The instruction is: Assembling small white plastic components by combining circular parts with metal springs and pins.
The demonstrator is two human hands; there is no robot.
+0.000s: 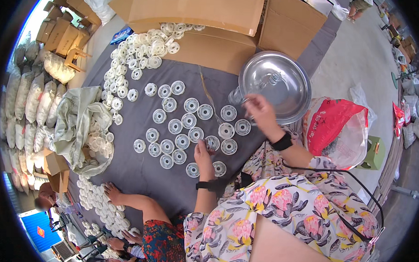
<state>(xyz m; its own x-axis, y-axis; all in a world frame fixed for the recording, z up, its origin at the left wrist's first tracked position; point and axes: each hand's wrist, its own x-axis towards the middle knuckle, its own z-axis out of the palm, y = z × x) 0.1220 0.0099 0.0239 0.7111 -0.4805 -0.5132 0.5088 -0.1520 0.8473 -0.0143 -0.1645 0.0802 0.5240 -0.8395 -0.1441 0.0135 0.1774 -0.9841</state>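
My left hand [202, 158] pinches the edge of a round, wheel-like plastic disc [212, 142] with a hole in its middle. Around it, several similar discs [189, 119] lie spread flat on the dark grey cloth. My right hand [261, 112] is by the left rim of a shiny metal basin [299, 85], its fingers bent together; what they hold is too small to name. Just left of that hand, a clear, shiny object [235, 96] shows against the basin's side. A loose coil of shiny rings [275, 79] lies inside the basin.
Heaped white discs [138, 52] lie beside a cardboard box [208, 48] at the back. A green-grey sack [78, 126] spills more at left. Near left, a co-worker's hand [115, 194] rests by packed white discs [101, 203]. A red-and-white bag [329, 123] stands at right.
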